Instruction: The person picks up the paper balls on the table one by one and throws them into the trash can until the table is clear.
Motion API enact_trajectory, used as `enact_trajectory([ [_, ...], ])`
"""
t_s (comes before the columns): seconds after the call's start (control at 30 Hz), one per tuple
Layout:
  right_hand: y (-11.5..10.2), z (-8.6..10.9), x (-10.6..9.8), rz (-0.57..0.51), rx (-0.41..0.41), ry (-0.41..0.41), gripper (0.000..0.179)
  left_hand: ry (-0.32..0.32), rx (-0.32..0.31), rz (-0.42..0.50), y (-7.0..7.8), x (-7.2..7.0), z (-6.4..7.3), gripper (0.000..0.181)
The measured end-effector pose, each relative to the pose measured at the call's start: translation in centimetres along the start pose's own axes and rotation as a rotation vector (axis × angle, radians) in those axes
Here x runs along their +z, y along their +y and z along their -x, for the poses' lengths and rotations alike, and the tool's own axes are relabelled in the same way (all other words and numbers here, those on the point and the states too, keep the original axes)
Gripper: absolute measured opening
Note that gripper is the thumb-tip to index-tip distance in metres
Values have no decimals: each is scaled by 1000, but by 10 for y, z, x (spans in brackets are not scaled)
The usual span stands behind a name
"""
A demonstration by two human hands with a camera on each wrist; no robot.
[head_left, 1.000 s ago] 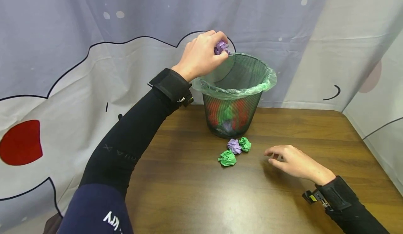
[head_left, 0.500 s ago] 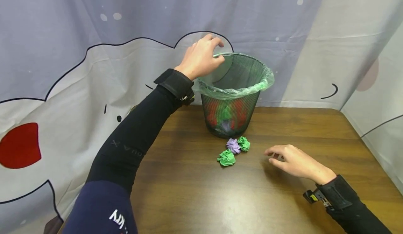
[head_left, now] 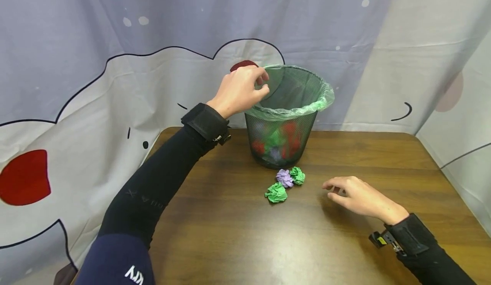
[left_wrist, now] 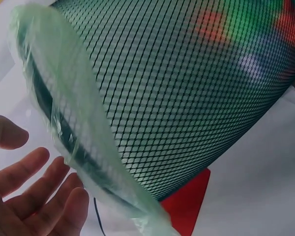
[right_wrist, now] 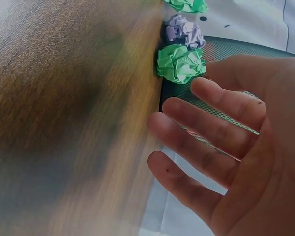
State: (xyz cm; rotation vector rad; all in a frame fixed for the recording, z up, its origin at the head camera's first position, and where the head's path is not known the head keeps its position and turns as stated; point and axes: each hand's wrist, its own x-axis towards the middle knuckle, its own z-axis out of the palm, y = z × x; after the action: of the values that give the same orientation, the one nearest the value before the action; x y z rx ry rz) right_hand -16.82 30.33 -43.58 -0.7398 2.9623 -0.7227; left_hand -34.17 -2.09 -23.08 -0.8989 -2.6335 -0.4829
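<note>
At the left rim of a black mesh wastebasket [head_left: 307, 129] hovers my left hand [head_left: 239, 90], holding nothing, fingers relaxed. A thin green bin liner [left_wrist: 64, 98] folds over the rim close to its fingertips; whether they touch it I cannot tell. Red, green and purple crumpled paper shows through the mesh. In front of the basket lie a purple paper ball [head_left: 284, 178], a green paper ball [head_left: 297, 175] touching it, and a nearer green paper ball [head_left: 276, 192]. My right hand [head_left: 360, 197] stays to their right, loosely bent with nothing in it, as the right wrist view confirms.
A brown wooden table [head_left: 230, 234] carries the basket near its back edge. Behind hangs a printed cloth [head_left: 172, 84], close to the basket. Another pale cloth [head_left: 460, 148] borders the table's right side.
My left hand held a purple paper ball over the basket, then let it go. It has since lowered to the left rim. More purple shows inside the basket; the right hand stays put.
</note>
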Motion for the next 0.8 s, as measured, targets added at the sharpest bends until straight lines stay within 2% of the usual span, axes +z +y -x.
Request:
enact_trajectory([
  [0.27, 3, 0, 3, -8, 8, 0, 22, 36, 24, 44, -3, 8, 25, 28],
  [0.53, 4, -1, 5, -19, 9, -9, 23, 138, 78, 103, -5, 17, 52, 13],
  [0.8, 5, -5, 8, -26, 16, -22, 23, 176, 104, 134, -9, 29, 75, 11],
])
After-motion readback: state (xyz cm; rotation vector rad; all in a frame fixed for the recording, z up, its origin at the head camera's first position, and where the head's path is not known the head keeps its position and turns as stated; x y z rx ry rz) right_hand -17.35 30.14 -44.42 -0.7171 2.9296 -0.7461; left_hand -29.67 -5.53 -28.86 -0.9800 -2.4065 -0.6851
